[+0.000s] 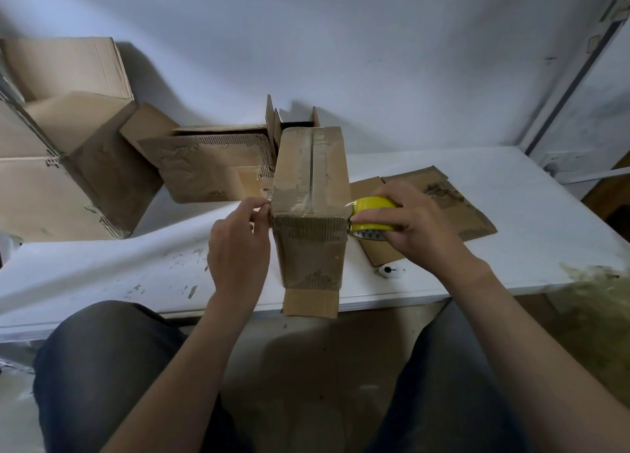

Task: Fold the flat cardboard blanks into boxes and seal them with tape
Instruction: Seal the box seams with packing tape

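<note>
The clear tape itself is hard to make out: only a glossy band shows across the near end of the top of the box (312,186), and where it ends cannot be told. The far side of the box is hidden, and its lower flap hangs down over the front edge of the tabletop (484,166). The fingertips of the right hand (417,225) are partly covered by the tape roll (373,204).

The left hand (238,244) has its grip almost closed. Thumb and forefinger come together at the upper left edge of the box and pinch there, and the other fingers are curled below them. If they pinch the tape end or only the cardboard, one cannot tell. The grip of the right hand is closed around the yellow tape roll, fingers over its top and thumb on the near side.

The box stands upright between the two hands, at the front of the tabletop. The roll touches its upper right edge.

A flat cardboard blank (456,207) lies on the tabletop just behind the right hand. Open boxes (211,169) stand behind the left hand, and a large carton (68,166) is cut off at the left border.
</note>
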The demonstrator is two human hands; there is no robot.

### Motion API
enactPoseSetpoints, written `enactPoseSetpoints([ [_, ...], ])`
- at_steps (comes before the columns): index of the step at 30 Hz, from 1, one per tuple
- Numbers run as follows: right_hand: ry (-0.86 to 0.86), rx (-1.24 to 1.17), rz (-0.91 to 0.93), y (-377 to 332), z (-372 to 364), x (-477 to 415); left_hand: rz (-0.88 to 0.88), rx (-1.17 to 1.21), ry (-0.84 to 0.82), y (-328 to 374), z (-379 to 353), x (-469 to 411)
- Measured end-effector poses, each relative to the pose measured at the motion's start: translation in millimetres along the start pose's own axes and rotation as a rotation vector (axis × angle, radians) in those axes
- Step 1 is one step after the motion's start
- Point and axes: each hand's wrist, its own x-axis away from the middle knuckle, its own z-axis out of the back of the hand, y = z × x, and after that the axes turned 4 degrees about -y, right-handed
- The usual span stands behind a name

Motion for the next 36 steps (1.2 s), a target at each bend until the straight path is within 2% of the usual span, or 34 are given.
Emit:
enactPoseSetpoints([
  [2,0.024,-0.002,-0.001,-3,-2,0,0.028,-0.22,-0.09,-2,-4,-1],
  [5,0.037,-0.015,0.007,-7,-4,-1,0.094,-0.202,-0.262,-7,-4,-1],
  [7,0.033,-0.011,0.015,-9,-4,-3,0.108,-0.129,-0.213,-5,-2,-3],
  [9,0.027,-0.011,0.019,-9,-4,-4,0.092,-0.074,-0.079,1,4,-5],
  [11,0.023,-0.005,0.02,-11,-4,-4,-0.015,-0.055,0.034,9,15,-2],
  [13,0.025,-0.002,0.017,-11,-6,-4,-0.2,-0.067,0.047,21,26,7],
  [16,0.028,-0.027,0.009,-11,-7,-4,-0.476,-0.154,-0.147,39,25,32],
  [19,0.035,-0.032,0.001,-14,-8,-4,-0.581,-0.261,-0.315,49,6,41],
  [27,0.013,-0.028,-0.017,-10,-3,0,-0.624,-0.382,-0.37,49,-5,29],
  [32,0.051,-0.048,0.013,-13,-8,-7,-0.487,-0.416,-0.45,25,17,7],
  [36,0.051,-0.067,-0.01,-14,-10,-5,-0.437,-0.408,-0.447,14,21,2],
])
